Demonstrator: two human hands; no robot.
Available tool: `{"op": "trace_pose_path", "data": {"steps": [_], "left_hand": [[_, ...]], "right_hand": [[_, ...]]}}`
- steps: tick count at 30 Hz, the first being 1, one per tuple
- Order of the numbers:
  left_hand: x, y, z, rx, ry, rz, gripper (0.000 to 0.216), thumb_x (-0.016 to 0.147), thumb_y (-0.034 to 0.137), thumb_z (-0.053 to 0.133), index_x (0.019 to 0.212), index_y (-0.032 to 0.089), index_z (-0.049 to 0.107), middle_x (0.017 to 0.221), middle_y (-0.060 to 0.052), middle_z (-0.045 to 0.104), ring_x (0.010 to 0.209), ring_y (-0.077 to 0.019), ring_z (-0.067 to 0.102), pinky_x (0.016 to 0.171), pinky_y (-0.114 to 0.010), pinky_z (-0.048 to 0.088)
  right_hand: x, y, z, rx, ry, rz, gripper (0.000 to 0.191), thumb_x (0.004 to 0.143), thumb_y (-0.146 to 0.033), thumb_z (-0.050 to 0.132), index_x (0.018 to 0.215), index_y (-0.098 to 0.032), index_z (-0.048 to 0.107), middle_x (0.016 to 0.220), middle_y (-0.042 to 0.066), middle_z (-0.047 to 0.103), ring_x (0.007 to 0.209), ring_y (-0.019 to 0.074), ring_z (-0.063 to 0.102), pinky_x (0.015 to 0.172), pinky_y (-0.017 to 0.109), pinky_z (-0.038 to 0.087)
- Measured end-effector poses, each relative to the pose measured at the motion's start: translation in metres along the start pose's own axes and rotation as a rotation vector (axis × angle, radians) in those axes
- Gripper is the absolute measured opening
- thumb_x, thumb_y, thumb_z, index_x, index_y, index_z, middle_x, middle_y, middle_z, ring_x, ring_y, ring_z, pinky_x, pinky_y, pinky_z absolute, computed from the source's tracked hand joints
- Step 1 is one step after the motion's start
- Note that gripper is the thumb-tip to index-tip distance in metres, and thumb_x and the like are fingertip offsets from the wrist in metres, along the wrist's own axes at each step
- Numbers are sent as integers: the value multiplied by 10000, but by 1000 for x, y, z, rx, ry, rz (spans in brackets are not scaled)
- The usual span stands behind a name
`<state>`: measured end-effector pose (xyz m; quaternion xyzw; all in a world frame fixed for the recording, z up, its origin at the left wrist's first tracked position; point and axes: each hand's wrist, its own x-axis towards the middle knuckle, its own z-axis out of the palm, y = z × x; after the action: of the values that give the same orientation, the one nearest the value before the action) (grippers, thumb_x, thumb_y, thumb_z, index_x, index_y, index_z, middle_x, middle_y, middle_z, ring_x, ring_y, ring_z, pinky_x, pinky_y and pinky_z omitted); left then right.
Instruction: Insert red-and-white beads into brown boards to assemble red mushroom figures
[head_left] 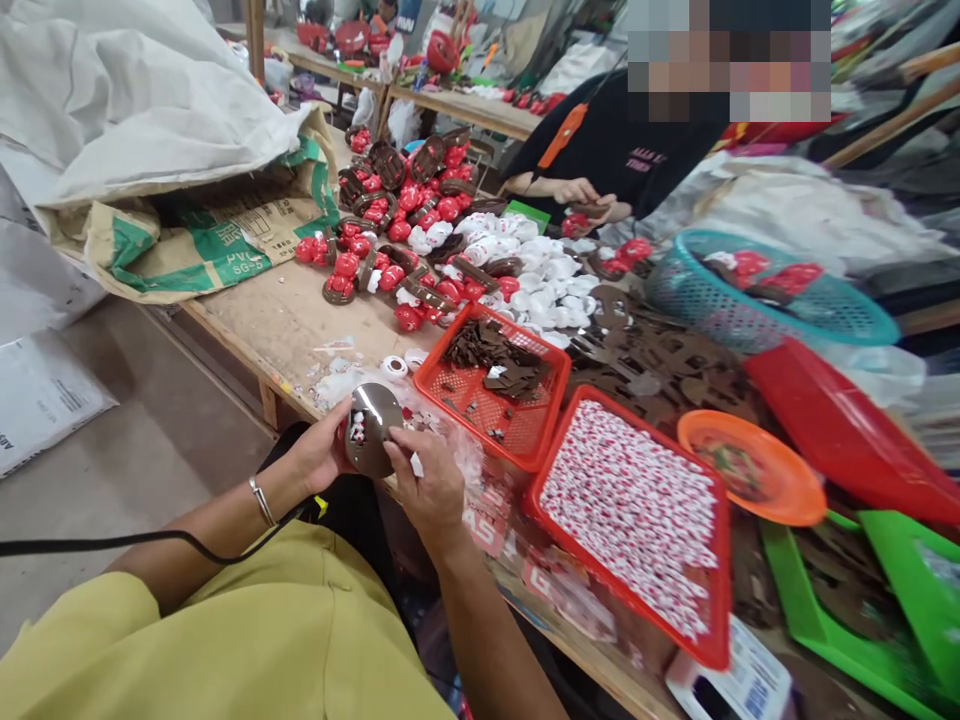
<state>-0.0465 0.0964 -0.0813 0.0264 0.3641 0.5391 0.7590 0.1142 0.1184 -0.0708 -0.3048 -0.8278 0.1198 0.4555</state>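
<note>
A glossy dark brown disc (381, 425) with a small white-and-red figure in an opening on its left side is held over the table's near edge. My left hand (327, 446) grips it by its left rim, the thumb on the edge and the other fingers mostly hidden beneath. At the right rim, my right hand (429, 482) is closed, with index finger and thumb against the disc; whether it also pinches a small part I cannot make out. Just beyond the disc lies a small white ring with a brown centre (394, 367).
A red basket (534, 455) of brown pieces and a red tray (721, 600) of small white-and-red parts stand to the right. Beyond are heaped red-and-brown toys (409, 200), white pieces (551, 285), an orange plate (806, 495) and a teal basket (697, 290). A co-worker (592, 150) sits opposite.
</note>
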Motion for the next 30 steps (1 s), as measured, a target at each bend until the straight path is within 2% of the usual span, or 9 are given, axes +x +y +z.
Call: {"op": "trace_pose_path", "data": {"steps": [5,9,14,24,30], "left_hand": [[-1,-6,1,-12,-55,-15,422,926,463,520,1168,141,648,943,-111,718,719,-191,660,651,-299,532],[-4,-8,1,-16,-107,-10,469,914,487,534,1211,139,635,1006,-129,710,820,-217,670,717,-317,535],[-8,-8,3,-4,-101,-9,470,924,485,515,1220,139,634,1028,-132,704,863,-225,666,765,-338,536],[-7,-7,1,9,-85,-4,462,944,486,481,1218,146,635,990,-120,706,836,-205,664,735,-321,545],[-6,-6,0,-13,-72,15,432,925,464,535,1197,148,648,976,-110,709,762,-181,661,695,-291,541]], "right_hand": [[-4,-7,8,-21,-33,-122,91,925,-239,608,999,-258,658,797,9,709,739,179,616,749,363,422],[-3,-7,11,-64,-24,-106,72,930,-257,613,971,-275,669,763,-8,701,736,173,595,781,376,383],[-4,-4,13,-45,13,-115,98,917,-237,634,993,-285,674,800,-14,710,746,169,578,805,379,365],[-10,-4,19,-14,6,-23,105,916,-263,634,990,-301,698,812,-3,686,800,184,588,822,387,390],[-11,-5,21,-59,2,33,108,892,-287,660,955,-336,733,830,12,643,827,199,578,809,397,399]]}}
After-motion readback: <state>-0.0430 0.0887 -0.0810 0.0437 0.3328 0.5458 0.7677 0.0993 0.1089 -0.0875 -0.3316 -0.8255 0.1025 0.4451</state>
